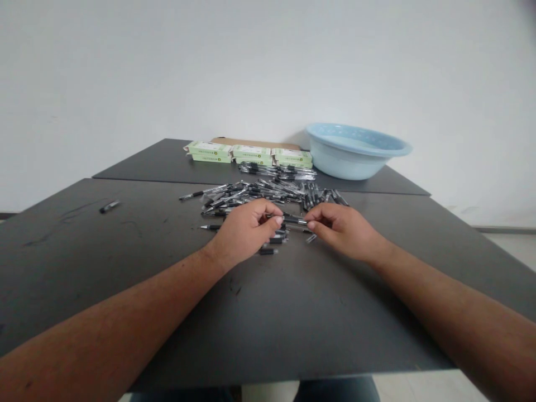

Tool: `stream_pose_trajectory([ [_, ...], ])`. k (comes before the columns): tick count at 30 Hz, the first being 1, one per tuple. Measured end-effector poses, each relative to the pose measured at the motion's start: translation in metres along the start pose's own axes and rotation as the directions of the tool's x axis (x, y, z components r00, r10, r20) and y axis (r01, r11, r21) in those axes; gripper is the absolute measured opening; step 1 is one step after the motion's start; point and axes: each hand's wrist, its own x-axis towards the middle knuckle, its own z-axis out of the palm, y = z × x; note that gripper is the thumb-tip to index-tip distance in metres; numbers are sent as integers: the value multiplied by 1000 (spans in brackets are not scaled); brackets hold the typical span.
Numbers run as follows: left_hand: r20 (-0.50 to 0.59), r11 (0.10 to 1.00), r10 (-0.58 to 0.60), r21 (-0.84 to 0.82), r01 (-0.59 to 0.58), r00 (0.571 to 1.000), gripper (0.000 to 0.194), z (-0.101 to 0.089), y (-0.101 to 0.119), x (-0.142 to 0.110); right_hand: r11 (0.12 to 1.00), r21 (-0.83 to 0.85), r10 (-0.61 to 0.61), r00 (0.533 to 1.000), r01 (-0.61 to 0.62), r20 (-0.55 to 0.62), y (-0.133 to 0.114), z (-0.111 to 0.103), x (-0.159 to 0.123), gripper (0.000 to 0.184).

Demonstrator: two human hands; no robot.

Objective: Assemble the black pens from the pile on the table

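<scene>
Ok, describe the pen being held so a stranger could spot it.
On the dark table, find the loose pile of pens. At its near side, one dark pen spans the gap between the left hand and right hand; unlike its neighbours, it is pinched by both hands.

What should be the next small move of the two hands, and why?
Probably the right hand should press gently along the dark pen toward the left hand. Both hands pinch it from opposite ends, roughly in line. Whether its parts fit tightly is too small to tell, so a light push seems the safer choice.
</scene>
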Motion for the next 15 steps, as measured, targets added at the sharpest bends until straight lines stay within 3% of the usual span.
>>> stream_pose_trajectory([
  [4,-23,999,-6,-45,5,1000,25,4,-5,0,993,-109,-33,999,37,36,4,-4,2,16],
  [8,-95,998,-2,-69,-4,996,25,6,-8,1,958,-274,69,995,-86,-69,20,-21,18,21],
  [13,-114,998,6,-62,-13,993,19,6,-5,-1,859,-443,195,964,-258,-183,49,-43,71,28],
  [15,-110,998,12,-53,-18,994,18,6,-2,-2,828,-510,195,972,-235,-132,60,-44,99,30],
])
